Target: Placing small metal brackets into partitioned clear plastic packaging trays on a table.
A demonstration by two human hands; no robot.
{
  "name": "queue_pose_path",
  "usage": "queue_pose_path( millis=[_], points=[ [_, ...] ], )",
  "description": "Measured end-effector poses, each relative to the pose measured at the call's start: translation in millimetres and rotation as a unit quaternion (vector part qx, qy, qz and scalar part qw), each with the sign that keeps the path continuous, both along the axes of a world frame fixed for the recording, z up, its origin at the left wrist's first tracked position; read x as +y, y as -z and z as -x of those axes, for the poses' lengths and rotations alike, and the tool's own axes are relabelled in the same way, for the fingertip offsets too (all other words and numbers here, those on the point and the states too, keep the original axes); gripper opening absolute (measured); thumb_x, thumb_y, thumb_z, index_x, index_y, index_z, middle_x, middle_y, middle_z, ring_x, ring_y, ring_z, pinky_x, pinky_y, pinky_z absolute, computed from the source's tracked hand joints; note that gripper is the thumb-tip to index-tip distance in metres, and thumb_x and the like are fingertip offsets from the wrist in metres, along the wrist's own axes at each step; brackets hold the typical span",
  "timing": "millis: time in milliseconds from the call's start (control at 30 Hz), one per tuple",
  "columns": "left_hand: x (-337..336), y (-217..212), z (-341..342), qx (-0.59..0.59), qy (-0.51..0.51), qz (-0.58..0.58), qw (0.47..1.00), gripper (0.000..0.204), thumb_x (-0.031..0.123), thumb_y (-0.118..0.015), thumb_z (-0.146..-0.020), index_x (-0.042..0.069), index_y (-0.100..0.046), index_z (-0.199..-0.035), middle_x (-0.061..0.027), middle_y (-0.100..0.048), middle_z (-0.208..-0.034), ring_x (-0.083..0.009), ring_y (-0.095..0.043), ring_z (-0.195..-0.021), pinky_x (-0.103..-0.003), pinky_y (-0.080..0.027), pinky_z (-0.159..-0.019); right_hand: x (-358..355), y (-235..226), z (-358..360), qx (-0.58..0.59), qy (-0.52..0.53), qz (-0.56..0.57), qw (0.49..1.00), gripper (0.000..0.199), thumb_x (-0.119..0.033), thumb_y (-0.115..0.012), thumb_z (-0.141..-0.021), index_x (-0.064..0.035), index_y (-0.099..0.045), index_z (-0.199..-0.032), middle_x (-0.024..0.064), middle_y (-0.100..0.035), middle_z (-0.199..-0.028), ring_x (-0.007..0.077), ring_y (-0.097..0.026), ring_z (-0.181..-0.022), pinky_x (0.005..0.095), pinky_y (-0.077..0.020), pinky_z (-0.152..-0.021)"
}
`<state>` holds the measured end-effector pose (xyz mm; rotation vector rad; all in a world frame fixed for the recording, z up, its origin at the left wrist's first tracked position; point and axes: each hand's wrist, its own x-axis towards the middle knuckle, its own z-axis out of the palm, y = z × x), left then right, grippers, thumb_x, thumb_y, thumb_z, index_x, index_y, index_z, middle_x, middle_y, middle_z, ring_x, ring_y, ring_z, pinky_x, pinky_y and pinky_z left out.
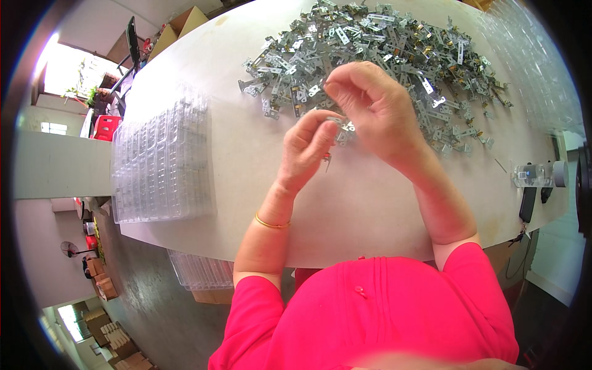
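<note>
Looking down through the head camera, I see both hands raised a little above the pale worktop (246, 154), close together in the middle of the view. The left hand (305, 148) is curled, and its fingertips pinch a small metal bracket (341, 126); one more small metal piece (327, 160) shows just under this hand, but I cannot tell if it is held or lies on the surface. The right hand (376, 108) comes from above with the fingers bent, and its thumb and forefinger meet at the same bracket, so both hands grasp it between them. The view is poor at this spot, so the bracket may be two parts pressed together.

Just behind the hands, a large pile of similar grey metal brackets (376, 49) is spread over the far part of the worktop, some with brass-coloured bits. To the left lies a stack of clear plastic trays (161, 157) with many small compartments, well apart from the hands. At the right edge of the worktop stands a small clear and white device (539, 174) with a dark object beside it. The left wrist carries a thin gold bangle (271, 223).
</note>
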<state>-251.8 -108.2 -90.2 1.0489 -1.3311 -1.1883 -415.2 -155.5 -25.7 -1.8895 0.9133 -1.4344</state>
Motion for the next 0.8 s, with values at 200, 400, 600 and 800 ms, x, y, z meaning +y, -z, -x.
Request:
queue_pose_path(
  millis=[200,400,600,800],
  points=[
    [-10.3,8.4,-14.4,0.237,0.024,0.0,0.971,0.023,0.017,-0.052,-0.106,0.0,-0.063,-0.117,0.002,-0.05,-0.07,-0.0091,-0.041,-0.061,-0.031,-0.047,-0.07,0.3,-7.3,7.2,0.077,-0.016,-0.106,0.991,0.01,-0.02,-0.067,-0.096,-0.0101,-0.067,-0.096,0.0073,-0.062,-0.063,0.0151,-0.057,-0.052,0.0305,-0.0457,-0.052],
    [-13.3,6.3,-14.7,0.261,0.031,0.017,0.965,0.026,0.021,-0.049,-0.108,0.0,-0.063,-0.113,0.003,-0.043,-0.066,-0.0098,-0.04,-0.061,-0.031,-0.046,-0.068,1.9,-5.5,8.0,0.162,-0.035,-0.121,0.979,0.013,-0.021,-0.063,-0.096,-0.0092,-0.067,-0.097,0.0142,-0.068,-0.073,0.0326,-0.067,-0.064,0.0407,-0.0501,-0.058],
    [-12.1,5.2,-14.2,0.262,0.029,0.019,0.964,0.027,0.021,-0.048,-0.108,0.0,-0.063,-0.113,0.0031,-0.044,-0.066,-0.01,-0.041,-0.062,-0.031,-0.046,-0.069,3.1,-5.8,6.9,0.173,-0.033,-0.128,0.976,0.014,-0.021,-0.062,-0.096,-0.0079,-0.066,-0.096,0.0152,-0.067,-0.072,0.034,-0.067,-0.065,0.0424,-0.0504,-0.06],
    [-12.1,11.4,-16.9,0.249,0.033,0.025,0.968,0.022,0.019,-0.053,-0.106,0.001,-0.062,-0.115,0.0017,-0.05,-0.069,-0.0085,-0.044,-0.063,-0.028,-0.046,-0.067,1.2,-3.0,7.4,0.178,-0.029,-0.11,0.977,0.014,-0.02,-0.062,-0.096,-0.0074,-0.066,-0.096,0.0156,-0.067,-0.072,0.0355,-0.067,-0.067,0.0434,-0.0505,-0.06]
  ],
)
